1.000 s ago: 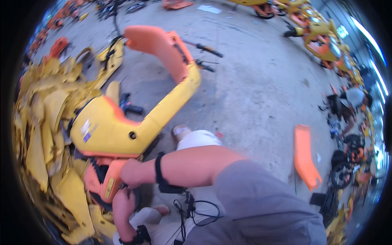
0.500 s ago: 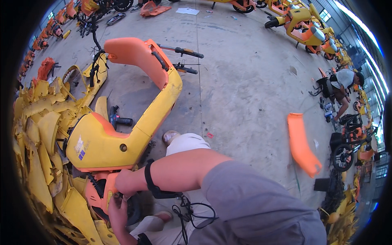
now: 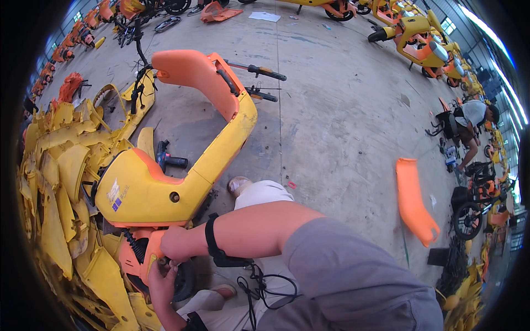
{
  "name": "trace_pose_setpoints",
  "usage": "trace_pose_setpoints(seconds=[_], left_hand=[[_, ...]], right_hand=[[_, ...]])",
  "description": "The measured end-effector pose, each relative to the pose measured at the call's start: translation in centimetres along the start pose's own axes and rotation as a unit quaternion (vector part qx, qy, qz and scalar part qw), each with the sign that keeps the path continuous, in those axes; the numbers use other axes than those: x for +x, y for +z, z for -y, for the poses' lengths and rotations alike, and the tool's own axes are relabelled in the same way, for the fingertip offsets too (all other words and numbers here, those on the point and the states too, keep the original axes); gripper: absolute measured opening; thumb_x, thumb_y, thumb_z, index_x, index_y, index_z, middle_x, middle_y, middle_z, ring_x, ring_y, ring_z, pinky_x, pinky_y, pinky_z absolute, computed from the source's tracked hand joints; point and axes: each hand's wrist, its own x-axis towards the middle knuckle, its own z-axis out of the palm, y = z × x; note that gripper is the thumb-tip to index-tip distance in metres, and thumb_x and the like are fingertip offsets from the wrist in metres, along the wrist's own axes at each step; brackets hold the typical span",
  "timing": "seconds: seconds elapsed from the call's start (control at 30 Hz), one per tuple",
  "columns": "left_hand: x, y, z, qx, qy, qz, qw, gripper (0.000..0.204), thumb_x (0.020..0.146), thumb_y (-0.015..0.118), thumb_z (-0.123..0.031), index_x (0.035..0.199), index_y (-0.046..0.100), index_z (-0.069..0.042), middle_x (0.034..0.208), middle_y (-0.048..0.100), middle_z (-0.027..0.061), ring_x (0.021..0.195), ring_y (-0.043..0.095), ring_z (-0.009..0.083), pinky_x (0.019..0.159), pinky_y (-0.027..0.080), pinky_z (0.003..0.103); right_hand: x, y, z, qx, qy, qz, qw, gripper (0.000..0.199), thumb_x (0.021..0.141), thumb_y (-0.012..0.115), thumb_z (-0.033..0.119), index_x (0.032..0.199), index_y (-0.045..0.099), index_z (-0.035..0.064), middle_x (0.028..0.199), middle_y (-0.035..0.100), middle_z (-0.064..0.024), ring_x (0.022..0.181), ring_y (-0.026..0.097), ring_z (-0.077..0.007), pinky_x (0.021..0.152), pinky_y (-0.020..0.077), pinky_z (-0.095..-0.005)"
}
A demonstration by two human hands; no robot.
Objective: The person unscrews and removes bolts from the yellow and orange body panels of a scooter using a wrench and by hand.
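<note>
A yellow-and-orange scooter (image 3: pixel 149 193) stands in front of me on the left, its orange rear cover (image 3: pixel 138 256) below the yellow body. My right arm reaches across to that cover. My right hand (image 3: pixel 178 243) is closed against its edge, and what its fingers grip is hidden. Just below, my left hand (image 3: pixel 161 282) has its fingers curled at a small dark part (image 3: pixel 163 261) beside the cover, too small to name. A black shock absorber spring (image 3: pixel 132 245) shows left of the cover. The dark wheel (image 3: pixel 184 280) sits right of my left hand.
Yellow body panels (image 3: pixel 69 198) are piled along the left. A cordless drill (image 3: pixel 170 160) lies on the floor behind the scooter. At right lies a long orange panel (image 3: pixel 413 201). A person (image 3: pixel 472 118) bends over farther right. Black cable (image 3: pixel 259 287) hangs below my right arm.
The whole view has shifted slightly, so the scene sits a little farther right and lower. Both hands remain at the scooter's rear cover, and the small dark part now shows more clearly between them.
</note>
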Motion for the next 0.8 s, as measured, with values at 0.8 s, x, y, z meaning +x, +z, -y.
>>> trace_pose_setpoints(seconds=[0.8], left_hand=[[-0.2,0.2,-0.6,0.068,-0.028,-0.017,0.997,0.023,0.079,0.069,0.004,0.095,0.053,0.003,0.087,0.066,0.0067,0.082,0.063,0.0114,0.075,0.05,0.027]], right_hand=[[0.1,0.1,0.5,-0.023,-0.027,-0.012,0.999,0.033,0.078,0.067,0.044,0.08,0.075,0.0118,0.078,0.071,-0.008,0.078,0.068,-0.0274,0.066,0.0511,-0.0394]])
